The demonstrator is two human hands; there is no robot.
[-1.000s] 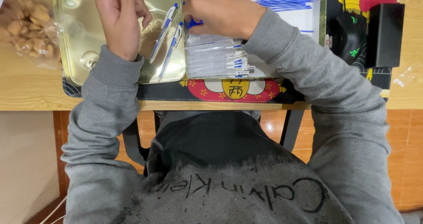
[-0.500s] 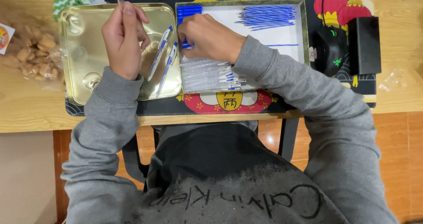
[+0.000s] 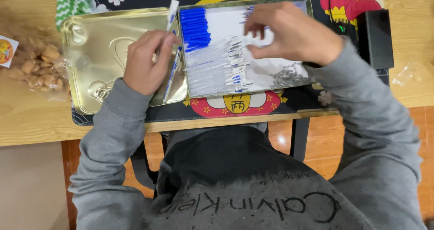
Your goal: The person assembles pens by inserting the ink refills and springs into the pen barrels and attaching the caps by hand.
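Observation:
My left hand rests on the right edge of a gold tin tray and grips a white and blue pen that points up and away. Another assembled pen lies in the tin beside that hand. My right hand hovers over a white-lined tray, its fingertips pinching a clear pen part. In that tray lie a bunch of blue caps, several clear pen barrels and a heap of small springs.
Both trays sit on a dark desk mat with red and yellow patterns on a wooden desk. A clear bag of snacks lies at left, a green zigzag cloth behind it, a black box at right.
My right hand has moved from the tray's left edge to its middle, lifting a clear part. My left hand has tilted its pen upward. The blue caps at the tray's far left are uncovered.

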